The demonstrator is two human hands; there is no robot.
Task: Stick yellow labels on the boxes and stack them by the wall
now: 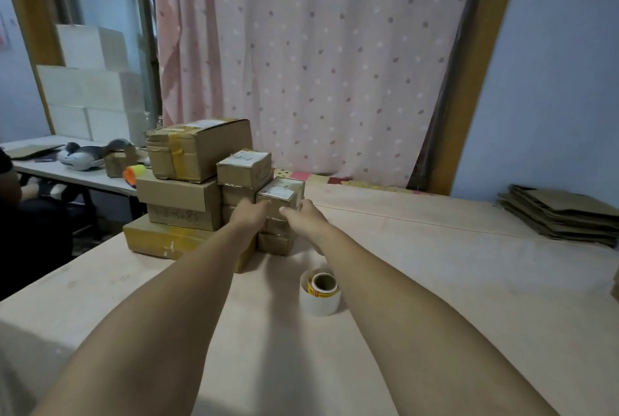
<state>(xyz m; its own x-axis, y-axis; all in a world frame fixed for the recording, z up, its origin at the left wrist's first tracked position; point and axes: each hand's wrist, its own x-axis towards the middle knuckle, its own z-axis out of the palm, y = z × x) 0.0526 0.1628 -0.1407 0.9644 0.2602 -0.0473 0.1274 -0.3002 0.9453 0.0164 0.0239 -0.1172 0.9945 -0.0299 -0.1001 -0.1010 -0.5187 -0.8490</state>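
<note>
Hands [249, 213] flank small box [279, 196]

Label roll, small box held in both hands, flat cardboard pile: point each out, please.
label roll [320, 293], head view, its white side wall.
small box [280, 193], head view, its labelled top.
flat cardboard pile [562, 211], head view, top sheet.

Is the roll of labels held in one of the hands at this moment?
No, the roll of labels stands alone on the table, while the left hand and right hand both hold a small box on the stack.
</note>
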